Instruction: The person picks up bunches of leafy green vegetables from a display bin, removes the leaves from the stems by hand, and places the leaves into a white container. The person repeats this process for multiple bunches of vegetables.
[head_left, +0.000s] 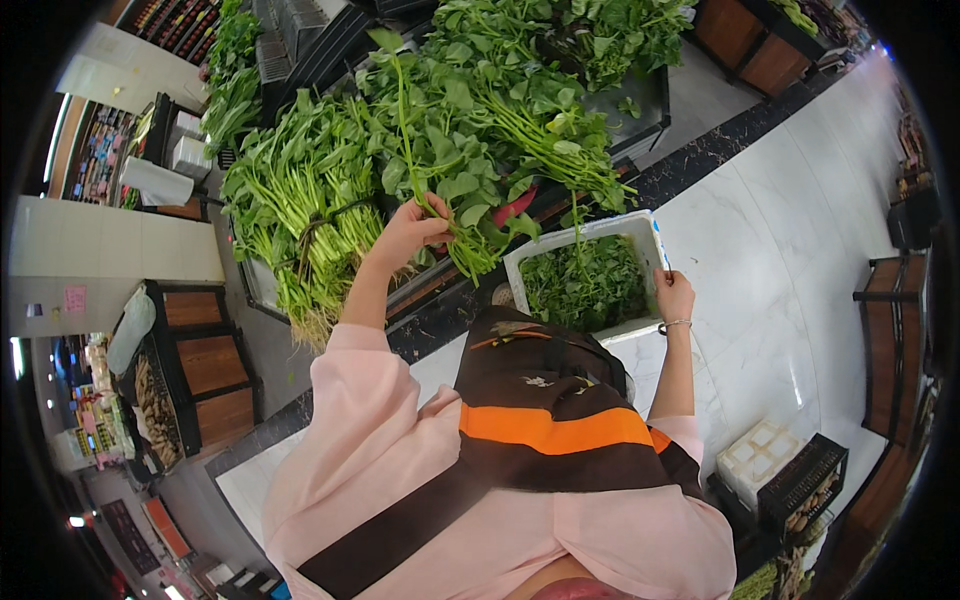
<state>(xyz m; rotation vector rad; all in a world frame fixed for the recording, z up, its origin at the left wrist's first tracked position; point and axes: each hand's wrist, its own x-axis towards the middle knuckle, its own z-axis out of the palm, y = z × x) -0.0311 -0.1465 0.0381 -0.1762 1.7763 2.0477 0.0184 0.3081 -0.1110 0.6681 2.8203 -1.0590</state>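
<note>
Over the vegetable display, my left hand (420, 231) pinches a long green leafy stem (409, 142), its leafy tip pointing away from me. Cut stem ends of leafy greens (474, 256) lie just right of the fingers. My right hand (673, 295) grips the right rim of a white foam box (585, 226), which holds more leafy greens (585, 281). A tied bundle of greens with roots (315, 217) lies to the left of my left hand. Further right on the display is a pile of leafy stems (540, 135).
A dark stone ledge (697, 161) runs along the display's front. A black crate (802, 484) and a closed white foam box (761, 457) stand on the floor at lower right. Wooden-sided stands (214, 360) are at the left, and a roll of clear bags (156, 181) is at upper left.
</note>
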